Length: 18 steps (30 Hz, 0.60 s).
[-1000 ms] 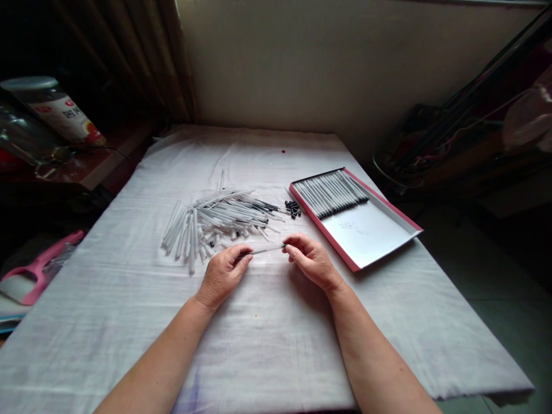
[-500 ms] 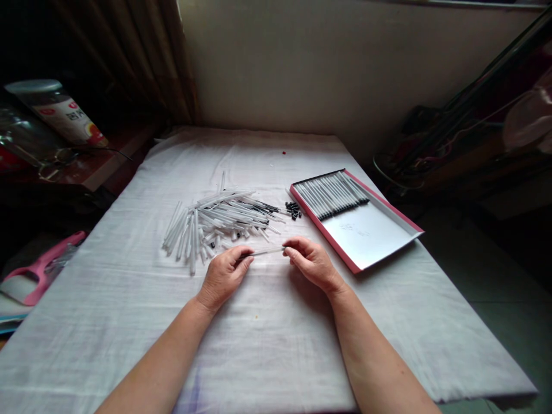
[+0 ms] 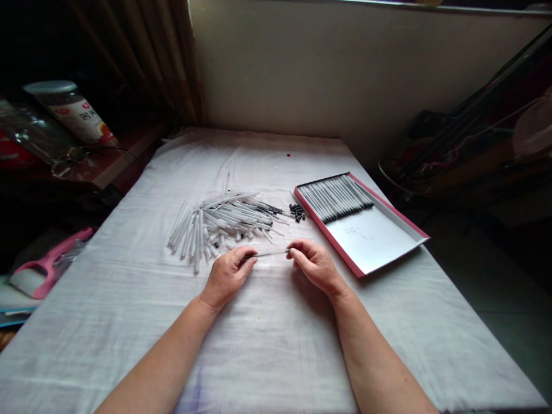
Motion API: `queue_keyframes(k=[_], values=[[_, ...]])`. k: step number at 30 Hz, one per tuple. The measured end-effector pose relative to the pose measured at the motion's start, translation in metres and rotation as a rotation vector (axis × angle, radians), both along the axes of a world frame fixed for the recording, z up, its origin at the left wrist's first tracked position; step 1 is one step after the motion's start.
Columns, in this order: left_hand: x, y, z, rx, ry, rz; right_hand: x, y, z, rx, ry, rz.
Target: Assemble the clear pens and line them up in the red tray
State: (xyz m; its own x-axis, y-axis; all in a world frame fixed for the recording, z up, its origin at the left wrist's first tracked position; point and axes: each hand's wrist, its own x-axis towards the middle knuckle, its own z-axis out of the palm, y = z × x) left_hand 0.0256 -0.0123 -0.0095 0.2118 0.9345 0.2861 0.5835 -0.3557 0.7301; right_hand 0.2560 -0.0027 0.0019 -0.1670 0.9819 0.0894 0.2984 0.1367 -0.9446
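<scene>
My left hand pinches the left end of a slim translucent pen between thumb and fingers. At its other end, my right hand grips the pen's tip, where a bit of dark shows at the fingertips. The pen lies nearly level between the two hands, just above the cloth. Beyond my left hand spreads a loose pile of clear pen barrels, dark refills and white caps. Small black plugs form a little heap beyond my right hand.
A shallow pink-edged box at the right holds a row of pens with black ends. Pale cloth covers the table. Pink-handled scissors lie at the left edge, and a labelled jar stands on a side shelf.
The whole view has shifted slightly, so the table things appear a little further right. Both hands keep hold of the same pen, with hardly any movement.
</scene>
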Motion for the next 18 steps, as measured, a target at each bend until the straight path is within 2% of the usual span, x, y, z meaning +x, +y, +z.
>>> queue_keyframes(k=[6,12,18], values=[[0.0003,-0.0001,-0.0003,-0.009,-0.016,-0.005,-0.001,0.0007,-0.0044,0.058,-0.124,-0.037],[-0.0001,-0.0003,0.0,-0.022,-0.019,-0.001,-0.0013,-0.0004,-0.0036,0.007,-0.011,-0.008],[0.0001,-0.0007,0.0014,-0.014,-0.007,-0.013,-0.0031,0.0007,0.0013,-0.145,0.092,-0.033]])
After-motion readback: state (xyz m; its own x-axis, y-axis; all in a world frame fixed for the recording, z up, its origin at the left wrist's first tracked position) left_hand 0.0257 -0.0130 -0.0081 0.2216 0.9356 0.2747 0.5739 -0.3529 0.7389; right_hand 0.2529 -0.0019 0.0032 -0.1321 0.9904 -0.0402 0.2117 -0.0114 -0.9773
